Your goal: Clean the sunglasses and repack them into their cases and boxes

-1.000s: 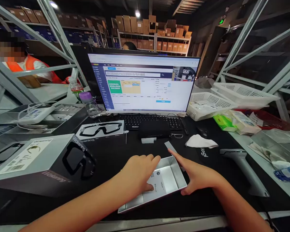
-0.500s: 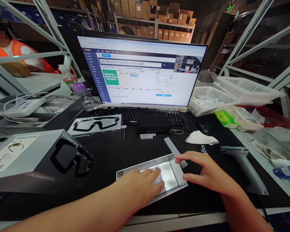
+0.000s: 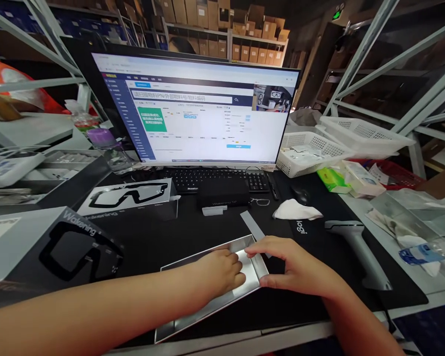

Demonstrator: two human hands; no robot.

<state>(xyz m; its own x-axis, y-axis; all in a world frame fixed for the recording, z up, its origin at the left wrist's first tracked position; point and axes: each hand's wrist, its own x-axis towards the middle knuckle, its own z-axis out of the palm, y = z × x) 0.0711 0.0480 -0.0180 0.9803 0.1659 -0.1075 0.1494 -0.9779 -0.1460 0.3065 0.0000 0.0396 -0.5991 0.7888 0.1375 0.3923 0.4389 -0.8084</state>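
A shallow silver tray-like box (image 3: 193, 316) lies on the black desk mat in front of me. My left hand (image 3: 220, 272) reaches into it, fingers curled down onto its floor and hiding whatever is under them. My right hand (image 3: 287, 267) rests on the tray's right end, thumb along the outer wall and fingers over the rim. A grey strip (image 3: 252, 225) lies just beyond the tray.
A monitor (image 3: 196, 109), keyboard (image 3: 207, 179), black case (image 3: 222, 194), mouse (image 3: 300, 195) and white cloth (image 3: 296, 210) stand behind. Grey goggle boxes (image 3: 52, 242) sit left. A barcode scanner (image 3: 359, 247) and white baskets (image 3: 319, 153) are right.
My left hand slid deeper into the tray and now covers the white card seen earlier. My right hand moved from the far corner onto the tray's right end. The view shifted rightward.
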